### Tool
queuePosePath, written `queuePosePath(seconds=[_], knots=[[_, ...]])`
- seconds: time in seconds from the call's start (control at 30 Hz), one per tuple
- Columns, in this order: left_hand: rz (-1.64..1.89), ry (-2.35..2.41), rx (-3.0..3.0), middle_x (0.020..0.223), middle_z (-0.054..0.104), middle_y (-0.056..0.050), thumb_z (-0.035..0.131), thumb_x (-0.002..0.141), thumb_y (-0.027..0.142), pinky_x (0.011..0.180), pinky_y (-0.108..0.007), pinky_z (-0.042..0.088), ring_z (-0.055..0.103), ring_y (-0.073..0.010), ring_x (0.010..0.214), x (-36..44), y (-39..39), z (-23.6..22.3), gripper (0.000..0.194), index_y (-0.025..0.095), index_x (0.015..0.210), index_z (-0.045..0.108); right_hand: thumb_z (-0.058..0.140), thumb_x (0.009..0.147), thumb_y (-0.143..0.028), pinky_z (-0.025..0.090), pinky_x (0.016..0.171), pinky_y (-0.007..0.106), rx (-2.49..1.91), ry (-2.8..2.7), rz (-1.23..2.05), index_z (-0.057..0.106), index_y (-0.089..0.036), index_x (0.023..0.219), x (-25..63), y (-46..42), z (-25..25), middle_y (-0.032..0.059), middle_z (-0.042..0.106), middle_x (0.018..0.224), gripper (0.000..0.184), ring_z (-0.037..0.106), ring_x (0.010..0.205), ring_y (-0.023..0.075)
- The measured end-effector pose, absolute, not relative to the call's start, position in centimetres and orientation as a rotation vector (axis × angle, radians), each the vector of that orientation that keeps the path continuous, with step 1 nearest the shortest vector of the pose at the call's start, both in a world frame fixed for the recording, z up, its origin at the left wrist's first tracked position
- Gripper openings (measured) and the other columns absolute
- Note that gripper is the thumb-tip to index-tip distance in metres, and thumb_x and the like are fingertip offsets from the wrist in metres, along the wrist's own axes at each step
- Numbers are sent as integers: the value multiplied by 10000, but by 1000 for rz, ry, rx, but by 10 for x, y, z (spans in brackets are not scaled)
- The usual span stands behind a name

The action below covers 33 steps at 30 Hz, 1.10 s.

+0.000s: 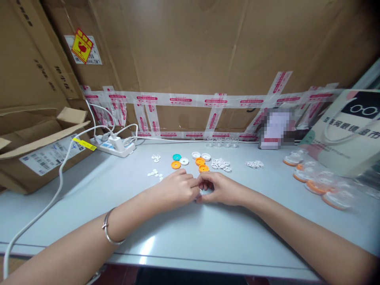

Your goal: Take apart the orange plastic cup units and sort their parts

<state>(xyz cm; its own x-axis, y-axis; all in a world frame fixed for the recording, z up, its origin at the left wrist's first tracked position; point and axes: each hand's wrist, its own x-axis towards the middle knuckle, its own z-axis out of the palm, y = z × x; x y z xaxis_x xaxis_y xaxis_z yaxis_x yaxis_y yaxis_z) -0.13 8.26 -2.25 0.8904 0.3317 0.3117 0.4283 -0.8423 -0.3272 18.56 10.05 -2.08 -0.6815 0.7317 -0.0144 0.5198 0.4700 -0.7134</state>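
My left hand (181, 187) and my right hand (221, 188) meet over the middle of the table, fingers closed round a small white round part (200, 192). Most of that part is hidden by the fingers. Just beyond my hands lie orange ring-shaped discs (203, 168), white discs (206, 157) and a teal disc (177, 157). Small white pieces (154, 173) are scattered left of them. To the right sits a pile of white patterned pieces (219, 164), with a second patterned pile (254, 164) farther right.
Clear domed pieces with orange bases (322, 184) stand at the right, before a paper bag (347, 134). Several clear cups (222, 143) line the back. A power strip (115, 147) and an open cardboard box (44, 150) are left; its white cable (61, 174) crosses the table (178, 237).
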Motion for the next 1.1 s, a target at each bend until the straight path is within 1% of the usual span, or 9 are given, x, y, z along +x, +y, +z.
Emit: queuePosePath(seconds=[0.23, 0.37, 0.5, 0.6, 0.73, 0.9, 1.0, 1.1], knots=[[-216, -463, -2566, 630, 564, -53, 444, 819, 70, 562, -316, 282, 508, -156, 590, 5, 74, -14, 204, 123, 648, 542, 633, 610, -238, 343, 561, 209, -1054, -2437, 971, 550, -154, 756, 185, 100, -21, -30, 461, 674, 188, 426, 629, 95], [-228, -470, -2573, 644, 568, -53, 454, 821, 86, 568, -317, 300, 516, -161, 597, 4, 75, -16, 190, 124, 658, 544, 629, 614, -223, 342, 560, 206, -1045, -2431, 972, 545, -152, 742, 185, 99, -21, -33, 454, 661, 169, 421, 622, 92], [-347, -523, -2624, 649, 577, -38, 461, 839, 148, 582, -308, 326, 525, -148, 593, 2, 82, -24, 204, 135, 650, 535, 656, 618, -258, 353, 572, 211, -1054, -2415, 993, 556, -154, 758, 184, 98, -20, -27, 470, 676, 201, 429, 638, 100], [-471, -638, -2678, 609, 574, -20, 473, 824, 188, 572, -285, 340, 533, -137, 578, 2, 87, -28, 202, 141, 642, 547, 667, 619, -295, 359, 582, 213, -1059, -2405, 1011, 567, -160, 771, 185, 97, -20, -25, 481, 690, 227, 440, 655, 104], [-527, -817, -2780, 658, 599, -24, 463, 810, 181, 599, -253, 371, 552, -128, 625, -9, 92, -16, 159, 147, 711, 584, 668, 631, -347, 379, 614, 227, -1079, -2413, 1023, 590, -170, 821, 185, 97, -19, -12, 516, 730, 271, 470, 691, 119], [-609, -1342, -2767, 736, 615, -23, 490, 740, 136, 638, -221, 396, 547, -121, 675, -47, 107, 13, 106, 149, 748, 594, 685, 617, -362, 399, 655, 243, -1132, -2404, 1029, 607, -174, 846, 184, 96, -16, 7, 555, 785, 307, 490, 734, 134], [-577, -1540, -2767, 716, 620, -18, 481, 706, 146, 615, -210, 391, 537, -115, 644, -62, 116, 18, 120, 146, 726, 599, 687, 613, -369, 401, 659, 246, -1150, -2401, 1032, 609, -175, 847, 184, 96, -15, 10, 561, 792, 313, 494, 742, 138], [-477, -1620, -2878, 684, 628, -10, 474, 691, 172, 588, -204, 382, 531, -107, 602, -67, 123, 12, 147, 147, 723, 615, 687, 613, -365, 403, 660, 247, -1156, -2402, 1036, 610, -176, 850, 184, 96, -14, 12, 562, 799, 313, 499, 747, 139]])
